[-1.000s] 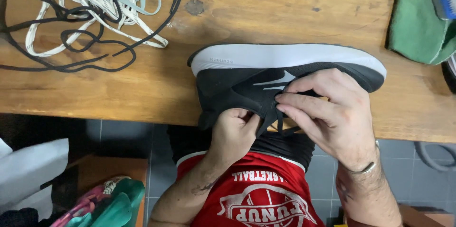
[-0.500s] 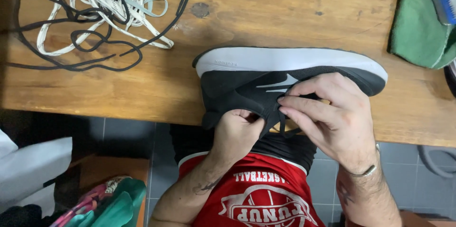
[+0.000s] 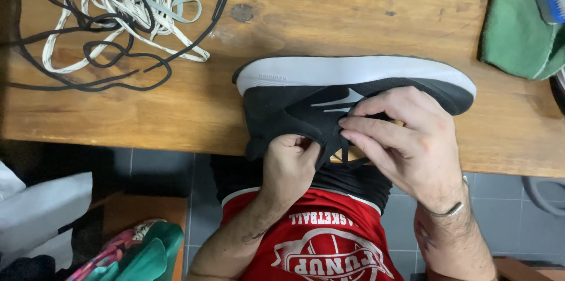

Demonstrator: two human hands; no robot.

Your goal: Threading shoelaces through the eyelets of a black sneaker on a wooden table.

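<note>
A black shoe (image 3: 306,107) with a pale grey sole is seen lying on its side at the near edge of a wooden table (image 3: 176,122), sole turned toward twelve o'clock and toe pointing to three o'clock. Its opening hangs just over the table's edge, above the person's lap. The left hand (image 3: 288,166) is curled shut at six o'clock of the shoe, with its fingers pinched on the black upper near the heel opening. The right hand (image 3: 406,140) is laid over the front half of the shoe at four o'clock, its fingers closed narrowly on a thin black lace (image 3: 347,154), which is looped just below the fingertips. The two hands are held close together, almost touching.

At ten o'clock of the shoe, well apart from it, a loose tangle of white laces (image 3: 118,10) and black laces (image 3: 94,57) is spread on the table. A green cloth (image 3: 512,28) is lying at two o'clock, at the table's far right corner. A red printed shirt (image 3: 329,245) is visible below the table's edge.
</note>
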